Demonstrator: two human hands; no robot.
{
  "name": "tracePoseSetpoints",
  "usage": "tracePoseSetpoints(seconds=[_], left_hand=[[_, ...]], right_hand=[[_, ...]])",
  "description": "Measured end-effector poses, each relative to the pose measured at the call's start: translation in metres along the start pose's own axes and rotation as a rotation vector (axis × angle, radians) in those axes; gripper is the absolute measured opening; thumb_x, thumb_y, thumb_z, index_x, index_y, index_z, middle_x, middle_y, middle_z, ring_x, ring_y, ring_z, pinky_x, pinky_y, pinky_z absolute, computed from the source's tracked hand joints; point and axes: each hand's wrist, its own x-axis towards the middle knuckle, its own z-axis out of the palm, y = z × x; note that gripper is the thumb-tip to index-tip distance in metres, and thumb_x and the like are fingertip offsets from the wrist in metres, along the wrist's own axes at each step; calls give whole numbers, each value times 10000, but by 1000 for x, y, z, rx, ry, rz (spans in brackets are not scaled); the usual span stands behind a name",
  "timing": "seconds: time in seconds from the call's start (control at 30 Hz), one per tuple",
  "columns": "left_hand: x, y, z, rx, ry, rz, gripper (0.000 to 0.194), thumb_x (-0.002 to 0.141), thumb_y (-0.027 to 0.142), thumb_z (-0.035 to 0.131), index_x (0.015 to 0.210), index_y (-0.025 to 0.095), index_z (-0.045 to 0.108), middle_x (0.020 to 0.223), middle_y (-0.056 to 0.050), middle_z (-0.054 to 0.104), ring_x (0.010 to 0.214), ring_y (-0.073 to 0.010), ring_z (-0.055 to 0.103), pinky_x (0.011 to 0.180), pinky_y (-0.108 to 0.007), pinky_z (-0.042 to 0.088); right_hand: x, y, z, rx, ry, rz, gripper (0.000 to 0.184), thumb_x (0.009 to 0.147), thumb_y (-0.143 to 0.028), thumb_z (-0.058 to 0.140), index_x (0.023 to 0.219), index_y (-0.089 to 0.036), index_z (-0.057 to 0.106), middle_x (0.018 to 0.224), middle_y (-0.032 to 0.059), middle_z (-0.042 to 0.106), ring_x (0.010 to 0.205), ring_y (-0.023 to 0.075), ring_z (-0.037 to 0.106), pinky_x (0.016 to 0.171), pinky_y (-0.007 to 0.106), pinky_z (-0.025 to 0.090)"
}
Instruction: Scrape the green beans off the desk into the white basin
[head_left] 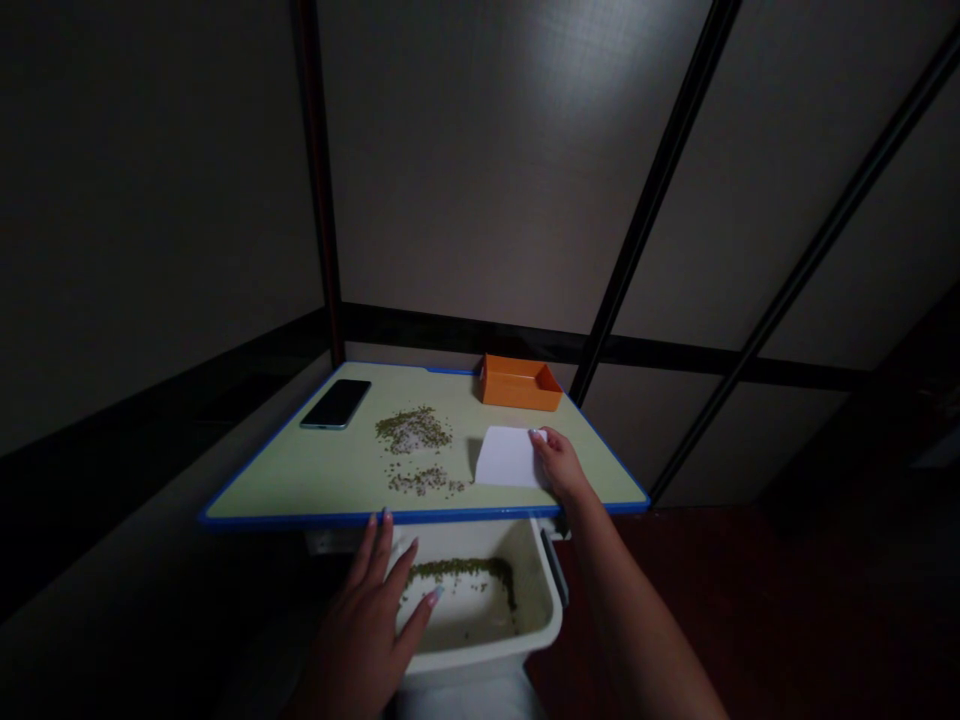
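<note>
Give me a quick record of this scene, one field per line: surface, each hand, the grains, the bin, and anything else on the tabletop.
Surface: pale green tabletop with blue edging
Right hand: holding a white card by its right side
Left hand: spread open over the bin, fingertips at the tabletop's front edge; contact unclear
Grains: larger pile, smaller scatter nearer the front
Bin: white, below the front edge, green grains inside
Also on tabletop: dark-screened phone, left; orange tray, back right

dim grey panelled walls point(480, 180) meet a dark red floor point(750, 610).
</note>
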Motion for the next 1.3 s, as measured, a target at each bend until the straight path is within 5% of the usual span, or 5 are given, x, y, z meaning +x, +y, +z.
tracePoseSetpoints(seconds=[0.27,0.6,1.3], left_hand=[[0,1,0,-23,-3,-15,453,850,447,522,1222,210,626,1532,-117,335,1410,-322,295,1028,-435,456],[3,4,-3,32,10,2,463,853,448,506,1209,182,637,1477,-184,405,1393,-324,310,988,-432,482],[4,3,-4,42,14,34,446,857,446,508,1181,171,643,1475,-203,406,1390,-329,316,980,-437,487]], right_hand=[[1,-2,2,-56,70,-9,417,707,-578,635,628,-208,459,549,-51,418,510,97,345,449,230,251],[1,-3,8,20,-58,42,415,684,-569,676,652,-209,472,551,-57,447,494,97,371,450,236,271],[-1,0,-2,13,-76,27,399,715,-547,651,640,-211,448,569,-57,413,513,96,337,477,241,262]])
